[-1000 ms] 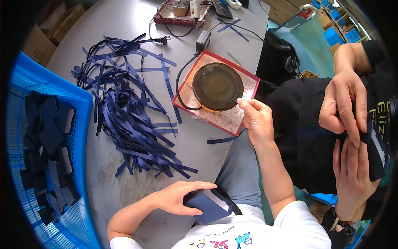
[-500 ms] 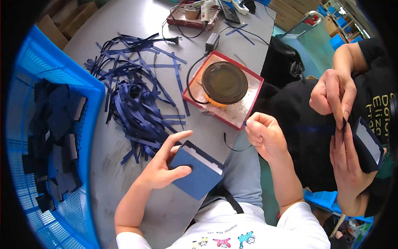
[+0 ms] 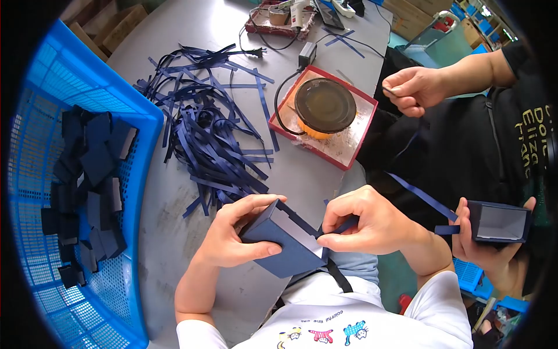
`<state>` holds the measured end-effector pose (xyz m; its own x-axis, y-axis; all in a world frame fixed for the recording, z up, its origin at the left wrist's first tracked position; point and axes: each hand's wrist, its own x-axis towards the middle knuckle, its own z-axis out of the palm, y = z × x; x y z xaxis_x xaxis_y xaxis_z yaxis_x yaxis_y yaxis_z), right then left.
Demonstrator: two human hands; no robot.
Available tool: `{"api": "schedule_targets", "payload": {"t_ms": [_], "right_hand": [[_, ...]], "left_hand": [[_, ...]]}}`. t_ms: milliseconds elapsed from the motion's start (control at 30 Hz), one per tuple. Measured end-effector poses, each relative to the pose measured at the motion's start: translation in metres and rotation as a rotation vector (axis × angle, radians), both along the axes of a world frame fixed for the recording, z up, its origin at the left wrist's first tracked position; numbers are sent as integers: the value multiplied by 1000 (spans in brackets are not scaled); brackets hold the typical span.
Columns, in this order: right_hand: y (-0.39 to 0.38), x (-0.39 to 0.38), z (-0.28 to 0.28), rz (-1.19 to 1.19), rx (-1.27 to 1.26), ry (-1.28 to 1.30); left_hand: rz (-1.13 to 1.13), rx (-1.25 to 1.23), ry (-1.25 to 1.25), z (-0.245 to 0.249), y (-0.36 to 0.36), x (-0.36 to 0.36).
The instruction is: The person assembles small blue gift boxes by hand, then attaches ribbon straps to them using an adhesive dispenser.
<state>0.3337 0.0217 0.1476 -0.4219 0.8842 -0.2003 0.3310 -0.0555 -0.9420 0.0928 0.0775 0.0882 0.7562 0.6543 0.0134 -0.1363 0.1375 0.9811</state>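
Observation:
My left hand (image 3: 224,235) grips a dark blue box (image 3: 282,247) from its left side, thumb on the near face. The box is tilted, and its pale inside shows through the open side. At the box's right corner, my right hand (image 3: 375,221) pinches a dark blue ribbon (image 3: 347,224); part of the ribbon is hidden by the fingers. A loose heap of blue ribbons (image 3: 212,136) lies on the table just beyond my left hand.
On the left stands a blue plastic basket (image 3: 148,139) with several dark boxes (image 3: 97,163). A round heating pot (image 3: 325,106) sits in a red-rimmed tray (image 3: 361,131). At right, a co-worker holds a box (image 3: 500,221) and a ribbon (image 3: 421,195). A glue gun (image 3: 297,14) lies at the back.
My right hand has brought the ribbon down and left to the box's corner. The box has tipped so its inside shows more. The co-worker's upper hand has moved away from their box.

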Motion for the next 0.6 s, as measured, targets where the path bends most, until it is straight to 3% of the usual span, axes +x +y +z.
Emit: {"api": "schedule_targets", "payload": {"t_ms": [433, 600], "right_hand": [[-2, -10, -4, 19, 109, -100], [-1, -11, -8, -15, 236, -261]], "left_hand": [[-31, 42, 3, 4, -2, -3], [26, -14, 14, 3, -6, -4]]}}
